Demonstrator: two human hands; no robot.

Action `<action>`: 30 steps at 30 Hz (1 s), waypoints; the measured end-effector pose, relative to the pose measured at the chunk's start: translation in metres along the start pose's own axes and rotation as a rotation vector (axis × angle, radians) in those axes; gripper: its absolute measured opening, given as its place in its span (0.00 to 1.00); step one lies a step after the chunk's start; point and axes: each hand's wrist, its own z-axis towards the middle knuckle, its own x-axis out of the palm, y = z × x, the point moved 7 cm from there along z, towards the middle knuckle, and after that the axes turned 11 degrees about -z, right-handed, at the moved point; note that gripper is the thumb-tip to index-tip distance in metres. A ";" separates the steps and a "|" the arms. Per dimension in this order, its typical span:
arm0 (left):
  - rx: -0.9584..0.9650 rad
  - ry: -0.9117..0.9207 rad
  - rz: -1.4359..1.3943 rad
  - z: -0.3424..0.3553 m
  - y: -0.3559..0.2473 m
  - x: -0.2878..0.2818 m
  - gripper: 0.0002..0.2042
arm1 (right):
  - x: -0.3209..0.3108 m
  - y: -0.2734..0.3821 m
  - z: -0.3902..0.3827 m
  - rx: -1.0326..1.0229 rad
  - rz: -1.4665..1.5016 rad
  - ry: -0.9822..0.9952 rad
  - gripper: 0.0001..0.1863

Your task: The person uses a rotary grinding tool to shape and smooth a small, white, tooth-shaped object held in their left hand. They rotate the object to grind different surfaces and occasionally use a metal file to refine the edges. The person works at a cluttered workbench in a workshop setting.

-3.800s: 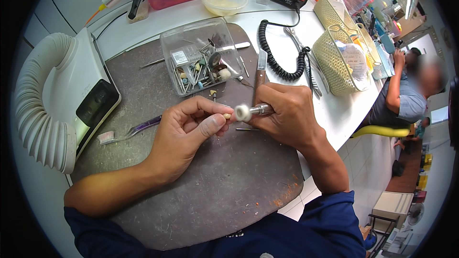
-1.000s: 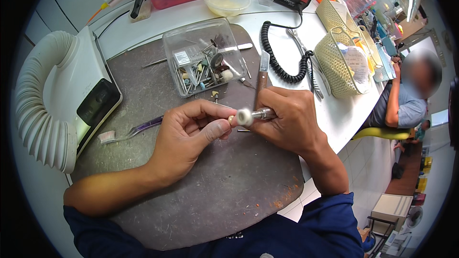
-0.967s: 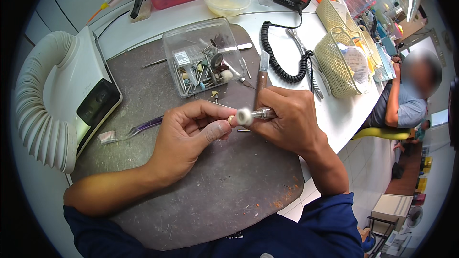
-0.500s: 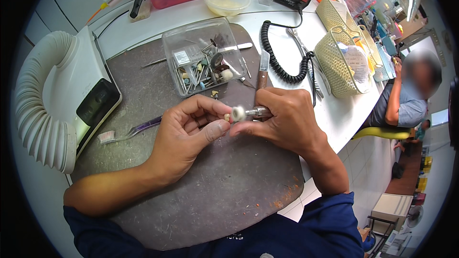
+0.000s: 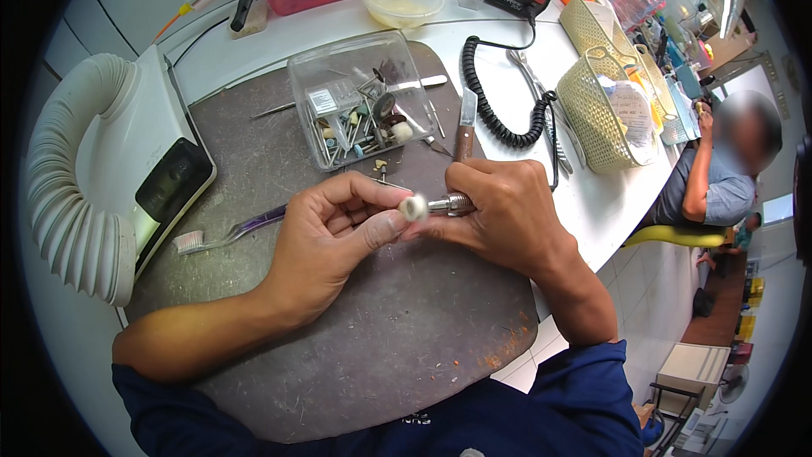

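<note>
My right hand (image 5: 512,207) is wrapped round a metal rotary handpiece (image 5: 455,203) that points left. On its tip sits a white polishing wheel (image 5: 415,206), slightly blurred. My left hand (image 5: 334,224) is closed, its thumb and index finger pinched right at the wheel. The small tooth-coloured dental piece in that pinch is mostly hidden behind the wheel now; the earlier frame shows it. Both hands meet above a dark grey mat (image 5: 355,355). Just beyond the fingers lie a few tiny yellowish bits (image 5: 380,166).
A clear plastic box (image 5: 298,76) of burs and polishing tips stands beyond my hands. A wooden-handled knife (image 5: 464,140) lies beside it, a purple toothbrush (image 5: 258,222) left. White ribbed hose (image 5: 51,169) far left; black coiled cord (image 5: 482,114) and woven baskets (image 5: 584,106) right. Another person (image 5: 732,190) sits far right.
The handpiece and wheel have shifted slightly left and down, so the wheel now covers the small piece at my left fingertips. My left hand has barely moved.
</note>
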 end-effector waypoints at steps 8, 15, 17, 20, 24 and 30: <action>0.015 0.018 0.025 0.002 0.000 0.000 0.07 | 0.000 0.003 0.000 -0.041 0.017 -0.001 0.31; 0.020 0.017 -0.009 0.002 0.002 -0.003 0.06 | -0.003 -0.003 -0.001 0.007 -0.003 -0.052 0.30; 0.017 0.021 -0.024 0.002 0.002 -0.004 0.06 | -0.002 -0.003 -0.001 0.007 -0.005 -0.045 0.30; 0.009 0.016 -0.018 0.002 0.002 -0.003 0.06 | -0.002 -0.001 -0.001 -0.009 -0.002 -0.039 0.29; 0.021 0.029 0.000 0.002 0.001 -0.002 0.05 | -0.002 0.001 0.000 -0.020 0.010 -0.023 0.30; 0.002 0.014 -0.035 0.003 0.001 -0.002 0.06 | -0.004 -0.002 -0.002 0.022 0.009 -0.062 0.29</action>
